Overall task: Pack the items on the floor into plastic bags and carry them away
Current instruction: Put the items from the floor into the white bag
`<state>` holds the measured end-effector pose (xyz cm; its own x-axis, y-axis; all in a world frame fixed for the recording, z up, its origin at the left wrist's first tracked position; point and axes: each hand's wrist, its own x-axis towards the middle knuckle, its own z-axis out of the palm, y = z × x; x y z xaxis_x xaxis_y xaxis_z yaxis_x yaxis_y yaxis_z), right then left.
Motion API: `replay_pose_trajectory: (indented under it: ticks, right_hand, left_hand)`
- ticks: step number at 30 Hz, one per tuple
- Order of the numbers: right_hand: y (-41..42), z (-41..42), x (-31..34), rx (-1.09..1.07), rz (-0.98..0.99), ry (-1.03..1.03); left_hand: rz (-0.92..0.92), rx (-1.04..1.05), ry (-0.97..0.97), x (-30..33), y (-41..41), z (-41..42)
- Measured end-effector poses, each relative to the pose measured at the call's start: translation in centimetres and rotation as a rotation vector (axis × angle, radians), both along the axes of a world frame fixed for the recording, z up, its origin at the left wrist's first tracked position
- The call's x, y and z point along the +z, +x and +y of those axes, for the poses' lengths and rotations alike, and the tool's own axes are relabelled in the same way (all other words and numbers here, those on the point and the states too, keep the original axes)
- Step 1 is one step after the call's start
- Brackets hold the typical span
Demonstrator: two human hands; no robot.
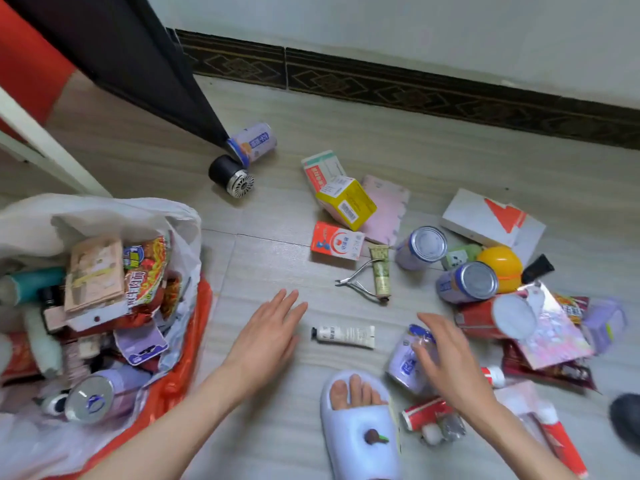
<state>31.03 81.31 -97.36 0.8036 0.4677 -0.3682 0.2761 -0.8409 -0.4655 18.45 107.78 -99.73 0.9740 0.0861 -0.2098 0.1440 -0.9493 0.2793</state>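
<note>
Foot: a bare foot in a pale lilac foam slipper [360, 431] stands on the grey tiled floor [277, 258] at the near edge, between the two forearms.
Left hand: the left hand [266, 336] hovers flat above the floor, fingers straight and spread a little, holding nothing; it lies between the bag and the white tube.
Right hand: the right hand [446, 358] has loosely bent fingers reaching over a lavender drink can lying on its side [407, 362]; it is blurred, so I cannot tell whether it grips the can or only touches it.
Bag: a white plastic bag over an orange one [180, 237], at the near left, gapes open and is already stuffed with snack packets, a can and small boxes.
White tube: a small white cream tube with a black cap [344, 336] lies on the floor between the hands.
Near right pile: red-and-white tubes [426, 412], a shiny holographic card [550, 334] and a red can [485, 320] lie heaped together.
Middle: steel nail nippers [360, 278] touch a pale green tube [381, 271]; beyond them a red-and-white carton [336, 240], two more lavender cans [420, 247], a yellow plastic ball [500, 268].
Farther: a yellow box [346, 202] leans on a pink pad [384, 209]; a white flat box with a red mark [491, 220] sits to the right.
Farthest: a black cylinder with a silver grille [230, 174] and another lavender can [252, 143] rest by a dark furniture leg [156, 71], near the patterned skirting [415, 88].
</note>
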Motion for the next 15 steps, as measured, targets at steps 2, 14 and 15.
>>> replay_pose_trajectory:
  ticks: [2,14,15]
  right_hand:
    - [-0.2,-2.2,-0.7,-0.012,0.047,-0.077]
    - [1.1,0.8,-3.3,-0.249,0.200,-0.263]
    - [1.3,1.4,-3.3,-0.261,0.231,-0.286]
  left_hand:
    - [0.038,0.061,-0.141,-1.8,1.4,-2.0]
    - [0.104,0.031,-0.219,-4.3,3.2,-4.1]
    - [0.104,0.050,-0.253,-4.2,3.1,-4.1]
